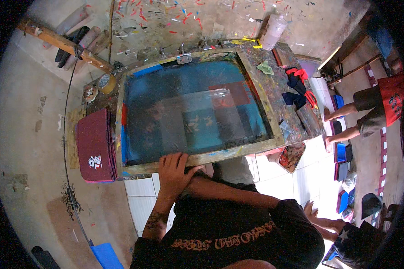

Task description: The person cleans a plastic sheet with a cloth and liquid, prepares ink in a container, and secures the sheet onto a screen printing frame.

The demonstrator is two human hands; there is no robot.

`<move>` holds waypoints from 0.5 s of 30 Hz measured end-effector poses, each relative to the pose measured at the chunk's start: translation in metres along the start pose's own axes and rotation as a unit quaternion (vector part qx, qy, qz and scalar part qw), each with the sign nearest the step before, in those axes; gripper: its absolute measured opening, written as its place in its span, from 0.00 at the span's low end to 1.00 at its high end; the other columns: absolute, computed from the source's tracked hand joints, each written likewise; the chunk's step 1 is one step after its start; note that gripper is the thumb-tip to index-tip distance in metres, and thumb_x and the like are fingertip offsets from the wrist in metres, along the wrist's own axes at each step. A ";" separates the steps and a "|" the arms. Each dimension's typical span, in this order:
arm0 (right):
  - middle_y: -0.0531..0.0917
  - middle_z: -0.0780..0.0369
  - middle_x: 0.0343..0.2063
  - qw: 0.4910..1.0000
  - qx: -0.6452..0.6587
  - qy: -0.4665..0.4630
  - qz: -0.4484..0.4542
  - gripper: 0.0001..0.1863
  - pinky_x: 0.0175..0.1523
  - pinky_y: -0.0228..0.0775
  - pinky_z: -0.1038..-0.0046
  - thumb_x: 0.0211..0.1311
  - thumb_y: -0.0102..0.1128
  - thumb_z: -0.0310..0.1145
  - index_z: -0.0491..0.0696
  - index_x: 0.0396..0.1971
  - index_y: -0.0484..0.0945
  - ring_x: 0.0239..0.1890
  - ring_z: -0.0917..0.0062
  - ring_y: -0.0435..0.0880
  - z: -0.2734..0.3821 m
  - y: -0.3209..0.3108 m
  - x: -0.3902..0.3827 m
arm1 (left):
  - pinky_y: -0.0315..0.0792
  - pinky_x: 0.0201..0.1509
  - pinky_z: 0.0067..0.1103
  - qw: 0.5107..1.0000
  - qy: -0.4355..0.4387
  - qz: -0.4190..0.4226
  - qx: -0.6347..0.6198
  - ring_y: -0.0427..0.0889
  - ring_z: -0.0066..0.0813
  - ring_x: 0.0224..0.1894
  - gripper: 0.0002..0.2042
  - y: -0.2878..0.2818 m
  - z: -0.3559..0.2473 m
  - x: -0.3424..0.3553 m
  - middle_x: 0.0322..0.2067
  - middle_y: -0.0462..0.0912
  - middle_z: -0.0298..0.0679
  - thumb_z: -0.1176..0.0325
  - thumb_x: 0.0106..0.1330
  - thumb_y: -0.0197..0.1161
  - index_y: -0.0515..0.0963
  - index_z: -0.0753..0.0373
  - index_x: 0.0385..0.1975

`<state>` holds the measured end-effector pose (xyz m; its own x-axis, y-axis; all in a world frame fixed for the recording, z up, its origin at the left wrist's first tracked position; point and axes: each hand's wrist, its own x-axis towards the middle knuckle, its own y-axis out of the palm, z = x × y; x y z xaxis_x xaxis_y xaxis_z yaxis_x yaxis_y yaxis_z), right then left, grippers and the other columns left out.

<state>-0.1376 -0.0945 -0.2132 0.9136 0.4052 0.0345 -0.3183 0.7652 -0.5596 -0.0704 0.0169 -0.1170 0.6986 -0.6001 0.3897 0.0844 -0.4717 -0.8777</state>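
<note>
A wooden-framed printing screen (pixel 141 169) lies before me on a paint-stained table. Its mesh (pixel 150 121) is streaked dark blue and teal, with a reddish rectangle at the right and pale marks near the middle. My left hand (pixel 171 167) is at the near rail, fingers hooked over the wood and thumb pointing right. My right forearm crosses in front of my body toward the left wrist. Only a sliver of my right hand (pixel 206 169) shows below the rail; its fingers are hidden. A metal hinge clamp (pixel 183 58) sits on the far rail.
Left of the screen is a stack of maroon fabric pieces (pixel 93 145); a yellow tub (pixel 107 83) stands behind it. Dark and red cloths (pixel 296 87) and a whitish container (pixel 274 32) are on the table's right. Two people are at the right, near pieces on the floor.
</note>
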 end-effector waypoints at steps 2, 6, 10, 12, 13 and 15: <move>0.81 0.57 0.59 0.953 0.143 -0.075 0.257 0.20 0.70 0.67 0.63 0.67 0.52 0.23 0.47 0.58 0.79 0.63 0.65 0.78 0.017 -0.017 -0.018 | 0.69 0.53 0.41 1.000 -0.005 0.020 -0.015 0.78 0.45 0.47 0.28 0.019 0.003 -0.008 0.43 0.81 0.43 0.45 0.52 0.75 0.80 0.62 0.43; 0.86 0.59 0.51 0.970 0.200 -0.072 0.114 0.18 0.62 0.74 0.64 0.65 0.56 0.21 0.48 0.54 0.82 0.55 0.64 0.84 0.046 -0.078 -0.052 | 0.69 0.52 0.40 0.999 -0.013 0.043 -0.023 0.78 0.45 0.47 0.26 0.041 0.011 -0.018 0.41 0.81 0.43 0.48 0.52 0.76 0.80 0.62 0.41; 0.88 0.58 0.47 0.976 0.215 -0.015 0.016 0.15 0.54 0.77 0.68 0.67 0.60 0.27 0.50 0.53 0.83 0.49 0.66 0.88 0.055 -0.128 -0.078 | 0.69 0.53 0.40 0.996 -0.033 0.061 -0.047 0.78 0.45 0.48 0.27 0.046 0.016 -0.020 0.42 0.80 0.43 0.48 0.51 0.77 0.80 0.62 0.42; 0.89 0.60 0.43 0.976 0.210 0.062 -0.016 0.12 0.52 0.76 0.73 0.71 0.60 0.29 0.48 0.51 0.84 0.46 0.75 0.88 0.058 -0.146 -0.089 | 0.68 0.56 0.41 0.992 -0.049 0.096 -0.061 0.77 0.47 0.51 0.29 0.043 0.015 -0.018 0.47 0.80 0.44 0.47 0.50 0.77 0.79 0.62 0.45; 0.89 0.60 0.42 0.969 0.231 0.072 -0.053 0.12 0.51 0.76 0.73 0.71 0.61 0.29 0.48 0.51 0.84 0.45 0.77 0.87 0.059 -0.153 -0.093 | 0.67 0.59 0.42 0.992 -0.051 0.102 -0.045 0.75 0.49 0.55 0.33 0.040 0.014 -0.016 0.51 0.77 0.46 0.46 0.50 0.77 0.77 0.63 0.49; 0.90 0.61 0.40 0.958 0.240 0.096 -0.124 0.12 0.49 0.76 0.74 0.71 0.61 0.30 0.46 0.51 0.84 0.43 0.80 0.86 0.059 -0.168 -0.101 | 0.64 0.66 0.44 0.993 -0.053 0.104 -0.024 0.70 0.52 0.63 0.40 0.035 0.010 -0.009 0.61 0.72 0.51 0.45 0.48 0.78 0.74 0.64 0.57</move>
<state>-0.1919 -0.2343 -0.0740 0.9911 0.1177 -0.0624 -0.1239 0.9866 -0.1067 -0.0667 0.0120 -0.1535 0.7684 -0.6175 0.1684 -0.1007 -0.3764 -0.9210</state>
